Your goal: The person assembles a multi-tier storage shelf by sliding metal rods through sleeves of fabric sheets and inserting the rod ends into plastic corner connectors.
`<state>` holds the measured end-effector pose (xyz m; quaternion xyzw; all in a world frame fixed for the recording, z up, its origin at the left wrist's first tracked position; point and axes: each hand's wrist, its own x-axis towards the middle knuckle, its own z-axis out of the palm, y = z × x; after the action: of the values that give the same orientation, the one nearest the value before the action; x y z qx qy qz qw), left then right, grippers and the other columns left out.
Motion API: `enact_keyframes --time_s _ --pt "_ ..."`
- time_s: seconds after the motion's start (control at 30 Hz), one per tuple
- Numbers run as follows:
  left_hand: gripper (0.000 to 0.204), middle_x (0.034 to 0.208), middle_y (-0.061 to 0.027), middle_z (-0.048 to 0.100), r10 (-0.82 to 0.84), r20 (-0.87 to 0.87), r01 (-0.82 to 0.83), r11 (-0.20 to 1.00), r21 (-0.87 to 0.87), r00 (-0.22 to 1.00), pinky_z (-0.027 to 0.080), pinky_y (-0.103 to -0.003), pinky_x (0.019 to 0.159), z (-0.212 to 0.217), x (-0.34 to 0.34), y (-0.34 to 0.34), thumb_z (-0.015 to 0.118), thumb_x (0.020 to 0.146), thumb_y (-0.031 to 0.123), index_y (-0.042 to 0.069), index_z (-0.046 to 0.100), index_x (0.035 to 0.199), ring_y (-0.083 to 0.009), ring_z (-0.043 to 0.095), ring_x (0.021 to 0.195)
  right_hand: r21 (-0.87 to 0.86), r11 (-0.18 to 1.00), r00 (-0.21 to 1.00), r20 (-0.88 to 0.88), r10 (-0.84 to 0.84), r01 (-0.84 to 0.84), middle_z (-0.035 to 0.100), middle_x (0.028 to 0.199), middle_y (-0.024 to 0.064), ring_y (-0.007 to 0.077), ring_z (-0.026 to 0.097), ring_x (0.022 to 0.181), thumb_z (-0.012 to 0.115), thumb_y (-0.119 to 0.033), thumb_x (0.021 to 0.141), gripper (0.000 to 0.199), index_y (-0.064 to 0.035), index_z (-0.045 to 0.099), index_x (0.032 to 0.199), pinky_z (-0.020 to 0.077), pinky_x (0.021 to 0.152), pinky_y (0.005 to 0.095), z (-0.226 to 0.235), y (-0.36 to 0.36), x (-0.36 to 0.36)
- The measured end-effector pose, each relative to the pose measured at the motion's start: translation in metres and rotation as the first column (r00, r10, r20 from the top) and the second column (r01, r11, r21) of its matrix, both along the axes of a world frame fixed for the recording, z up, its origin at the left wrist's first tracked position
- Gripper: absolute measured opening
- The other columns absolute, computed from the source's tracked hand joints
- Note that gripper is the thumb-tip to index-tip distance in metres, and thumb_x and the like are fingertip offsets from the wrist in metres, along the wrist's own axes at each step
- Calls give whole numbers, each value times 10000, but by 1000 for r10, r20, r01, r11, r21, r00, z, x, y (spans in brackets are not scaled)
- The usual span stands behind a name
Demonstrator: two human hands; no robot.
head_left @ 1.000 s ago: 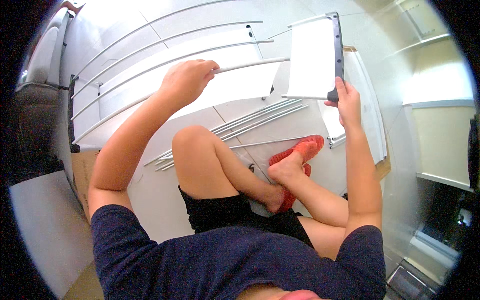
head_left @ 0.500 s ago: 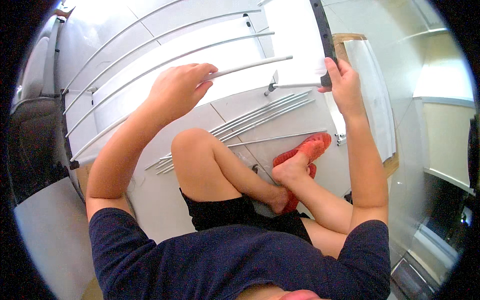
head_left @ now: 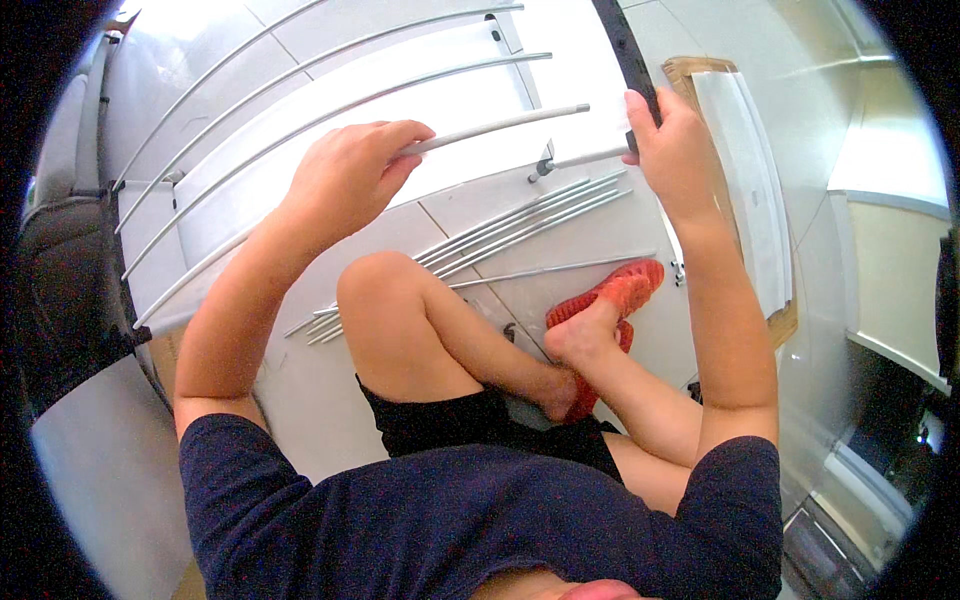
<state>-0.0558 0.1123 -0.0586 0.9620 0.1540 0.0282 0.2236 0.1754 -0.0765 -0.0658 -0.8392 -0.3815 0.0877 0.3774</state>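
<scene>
My left hand [head_left: 345, 180] is closed round a grey metal tube [head_left: 505, 123], a little back from its free right end. Running roughly parallel beyond it are several thin tubes [head_left: 370, 92], whose left ends meet a dark side bar [head_left: 130, 300]. With thumb and fingers, my right hand [head_left: 675, 150] grips the lower end of a black bar [head_left: 624, 48] that has holes along it. A gap separates this bar from the free tube ends. A white tube with a dark end fitting [head_left: 541, 166] lies just below, partly hidden by my right hand.
Several loose metal tubes [head_left: 520, 220] lie on the tiled floor beyond my bent legs and red sandals [head_left: 630, 290]. On the right is a white sheet over brown cardboard [head_left: 745, 190]. A dark chair-like object [head_left: 75, 270] stands at the left.
My right hand has brought the black bar slightly left, closer to the tube ends. The left-hand tubes have shifted a little left, and my left hand still grips the same one.
</scene>
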Motion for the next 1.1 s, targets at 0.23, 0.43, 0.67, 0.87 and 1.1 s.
enact_keyframes --time_s 0.23,0.43,0.67,0.87,1.1 --pt "221 855 -153 648 1 -22 -1 1000 -10 1000 483 -393 690 -1 4 2 594 829 140 56 615 1032 -314 625 754 -98 993 985 155 75 -60 600 603 184 322 652 583 488 -268 932 332 48 531 840 507 478 373 -11 26 3" --pt "223 930 -155 657 21 -17 -22 998 -67 1000 488 -387 765 9 7 5 583 874 209 59 631 1032 -306 633 833 -103 993 997 54 63 -57 599 602 180 280 649 538 462 -277 946 342 45 522 849 514 469 347 -8 26 2" --pt "274 983 -150 661 -45 233 39 999 29 971 499 -397 788 -6 84 33 557 900 265 49 639 1048 -301 636 876 -14 997 993 -88 75 -77 548 586 84 175 614 498 376 -329 984 405 34 523 877 525 428 285 -7 30 -1" --pt "264 882 -136 677 -202 77 211 967 -140 976 508 -388 743 -27 127 -13 598 856 269 39 665 968 -283 651 802 123 991 929 -356 99 -58 515 672 40 124 570 552 326 -340 989 420 16 541 934 538 450 270 -13 28 4" --pt "222 882 -140 647 -181 130 195 975 -103 975 483 -399 749 -17 120 -24 591 841 231 44 655 942 -305 614 825 179 984 879 -471 79 7 507 660 43 115 558 525 325 -307 984 384 18 522 925 536 442 256 -13 26 4"
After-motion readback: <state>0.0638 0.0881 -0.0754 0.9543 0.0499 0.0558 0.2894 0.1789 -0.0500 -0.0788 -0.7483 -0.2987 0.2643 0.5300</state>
